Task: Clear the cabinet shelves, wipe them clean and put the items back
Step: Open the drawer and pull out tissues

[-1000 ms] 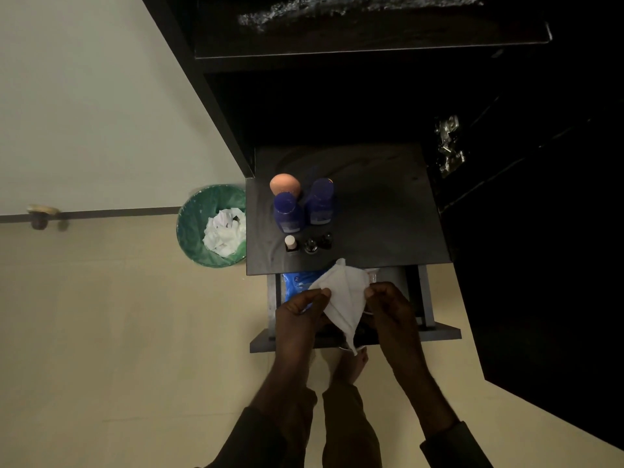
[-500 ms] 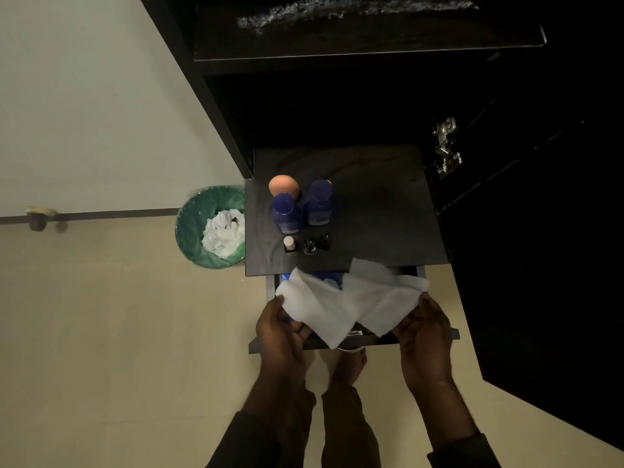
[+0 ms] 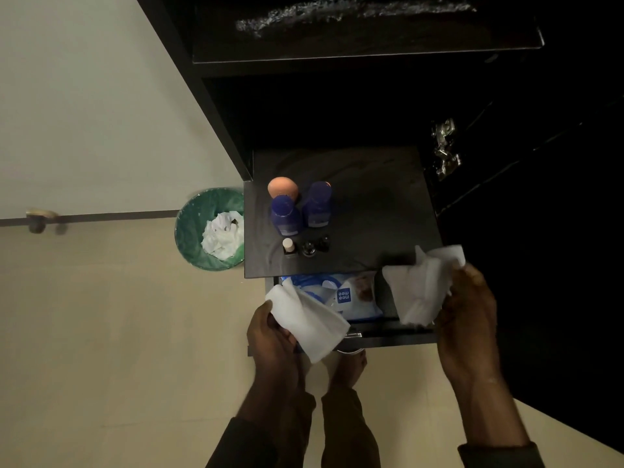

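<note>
I'm over the dark cabinet (image 3: pixel 371 204) with its open drawer (image 3: pixel 388 336). My left hand (image 3: pixel 270 336) pinches one white wipe (image 3: pixel 309 320); my right hand (image 3: pixel 469 312) pinches another wipe (image 3: pixel 422 285). Wipes pack (image 3: pixel 344 295) lies between them, blue bottles (image 3: pixel 299 211) beyond.

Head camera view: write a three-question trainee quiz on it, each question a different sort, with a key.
1. True or false: each of the hands, left hand and right hand, holds its own white wipe, left wipe and right wipe.
2. Where is the blue wipes pack? A) on the shelf B) in the open drawer C) in the bin
3. Fill in: the green bin holds crumpled white ____.

Key: 1 true; 2 B; 3 paper.
</note>
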`<state>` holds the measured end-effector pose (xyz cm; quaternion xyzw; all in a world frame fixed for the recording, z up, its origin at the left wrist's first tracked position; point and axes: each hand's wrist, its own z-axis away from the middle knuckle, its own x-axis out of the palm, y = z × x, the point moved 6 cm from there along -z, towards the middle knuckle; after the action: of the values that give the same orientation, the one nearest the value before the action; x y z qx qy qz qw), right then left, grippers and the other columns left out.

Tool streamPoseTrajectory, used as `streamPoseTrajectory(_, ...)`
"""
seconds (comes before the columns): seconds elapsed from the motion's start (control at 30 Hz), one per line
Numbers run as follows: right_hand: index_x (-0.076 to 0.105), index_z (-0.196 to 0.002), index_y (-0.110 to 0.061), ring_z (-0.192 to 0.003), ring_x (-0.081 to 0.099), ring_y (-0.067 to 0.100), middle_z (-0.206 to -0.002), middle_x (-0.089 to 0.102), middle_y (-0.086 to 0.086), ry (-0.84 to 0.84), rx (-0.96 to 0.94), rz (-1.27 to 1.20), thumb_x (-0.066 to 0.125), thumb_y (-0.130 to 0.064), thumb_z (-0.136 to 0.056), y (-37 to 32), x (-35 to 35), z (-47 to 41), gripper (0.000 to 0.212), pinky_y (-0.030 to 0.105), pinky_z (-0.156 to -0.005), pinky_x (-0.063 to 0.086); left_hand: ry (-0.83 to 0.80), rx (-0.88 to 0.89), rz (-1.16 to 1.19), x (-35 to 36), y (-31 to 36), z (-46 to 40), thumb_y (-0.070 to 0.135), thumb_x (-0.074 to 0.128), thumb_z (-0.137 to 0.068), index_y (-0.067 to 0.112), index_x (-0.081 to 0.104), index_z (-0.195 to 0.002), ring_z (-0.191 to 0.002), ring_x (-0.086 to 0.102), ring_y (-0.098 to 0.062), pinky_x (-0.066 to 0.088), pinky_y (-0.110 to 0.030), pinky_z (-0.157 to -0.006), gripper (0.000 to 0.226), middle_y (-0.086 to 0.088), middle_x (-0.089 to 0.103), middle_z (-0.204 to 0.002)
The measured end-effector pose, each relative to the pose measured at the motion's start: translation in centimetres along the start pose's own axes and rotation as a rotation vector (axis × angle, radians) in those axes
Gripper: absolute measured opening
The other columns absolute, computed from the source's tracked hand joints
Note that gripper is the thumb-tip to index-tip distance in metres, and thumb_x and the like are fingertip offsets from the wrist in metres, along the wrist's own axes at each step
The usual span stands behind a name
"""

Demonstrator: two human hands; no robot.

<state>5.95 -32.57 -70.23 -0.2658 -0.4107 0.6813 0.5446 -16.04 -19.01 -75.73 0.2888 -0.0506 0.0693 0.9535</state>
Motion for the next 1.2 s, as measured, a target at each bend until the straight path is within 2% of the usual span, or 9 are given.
streamPoseTrajectory(0.23,0.049,-0.135,-0.013,-0.106,0.067,0.013,-0.121,0.066,-0.002,-0.18,-0.14,0.227,0.062,-0.001,-0.089,-3.0,4.2,-5.1,0.049,0.029,-0.081,0.059,-0.079,-0.045,-0.062,1.1,-0.3,0.5,0.033,0.043,-0.101,0.02,0.05,-0.124,-0.09,0.062,-0.023,0.05,-0.035,-0.069,0.027,-0.003,0.064,-0.101)
streamPoseTrajectory(0.4,0.055,-0.128,-0.017,-0.117,0.058,0.025,-0.128,0.06,0.009,0.036,-0.329,0.94,0.064,-0.015,-0.091,-1.8,3.4,-6.2,0.038,0.039,-0.093,0.049,-0.172,-0.017,-0.263,1.4,-1.1,0.3,0.013,0.062,-0.091,0.016,0.051,-0.13,-0.104,0.063,-0.027,0.057,-0.043,-0.076,0.04,-0.008,0.061,-0.122)
streamPoseTrajectory(0.5,0.065,-0.11,-0.019,-0.101,0.062,0.02,-0.115,0.065,0.011,0.064,-0.358,0.704,0.067,-0.021,-0.089,-1.2,1.8,-3.6,0.021,0.039,-0.089,0.053,-0.27,-0.063,-0.289,1.6,-1.4,0.1,0.001,0.063,-0.086,0.02,0.051,-0.13,-0.109,0.062,-0.026,0.057,-0.04,-0.076,0.049,-0.007,0.06,-0.126)
streamPoseTrajectory(0.57,0.071,-0.098,-0.019,-0.097,0.067,0.024,-0.105,0.07,0.01,-0.17,-0.028,0.311,0.074,-0.031,-0.083,1.6,2.4,-2.0,0.02,0.042,-0.09,0.056,-0.389,-0.154,-0.271,2.2,-1.6,0.5,-0.001,0.063,-0.082,0.02,0.05,-0.131,-0.111,0.062,-0.027,0.057,-0.04,-0.078,0.055,-0.008,0.06,-0.127)
streamPoseTrajectory(0.67,0.061,-0.12,-0.008,-0.106,0.065,0.031,-0.113,0.068,0.016,-0.392,0.495,0.511,0.063,-0.025,-0.092,6.2,3.2,1.0,0.032,0.045,-0.097,0.052,-0.556,-0.33,-0.24,3.5,-1.6,2.2,0.005,0.064,-0.073,0.022,0.053,-0.128,-0.109,0.062,-0.029,0.057,-0.04,-0.076,0.058,-0.009,0.062,-0.122)
streamPoseTrajectory(0.77,0.057,-0.124,-0.007,-0.097,0.069,0.027,-0.106,0.071,0.013,-0.473,0.691,0.298,0.062,-0.018,-0.085,8.4,3.6,3.2,0.041,0.041,-0.085,0.056,-0.626,-0.341,-0.302,4.2,-1.3,2.7,0.006,0.068,-0.079,0.028,0.051,-0.131,-0.108,0.061,-0.031,0.056,-0.041,-0.078,0.059,-0.007,0.06,-0.123)
streamPoseTrajectory(0.87,0.058,-0.123,-0.008,-0.094,0.072,0.028,-0.106,0.073,0.014,-0.501,0.688,0.172,0.064,-0.014,-0.078,8.9,3.1,2.8,0.046,0.04,-0.076,0.06,-0.538,-0.207,-0.464,3.5,-0.9,1.2,0.001,0.064,-0.086,0.036,0.045,-0.134,-0.109,0.058,-0.029,0.053,-0.04,-0.079,0.063,-0.003,0.056,-0.128)
streamPoseTrajectory(1.0,0.06,-0.124,-0.016,-0.105,0.069,0.024,-0.115,0.072,0.007,-0.549,0.527,0.394,0.073,-0.008,-0.079,8.3,2.4,1.8,0.047,0.04,-0.083,0.06,-0.411,-0.002,-0.515,2.3,-0.4,-0.3,-0.003,0.07,-0.081,0.026,0.051,-0.128,-0.101,0.063,-0.014,0.056,-0.022,-0.061,0.058,0.001,0.063,-0.121)
streamPoseTrajectory(1.2,0.066,-0.104,-0.025,-0.104,0.065,0.021,-0.116,0.066,0.005,-0.449,0.292,0.532,0.061,-0.003,-0.091,7.2,2.6,0.8,0.026,0.035,-0.079,0.06,-0.602,0.045,-0.642,2.4,-0.8,-0.2,-0.007,0.071,-0.079,0.021,0.057,-0.122,-0.104,0.07,-0.011,0.059,-0.027,-0.074,0.052,0.005,0.072,-0.112)
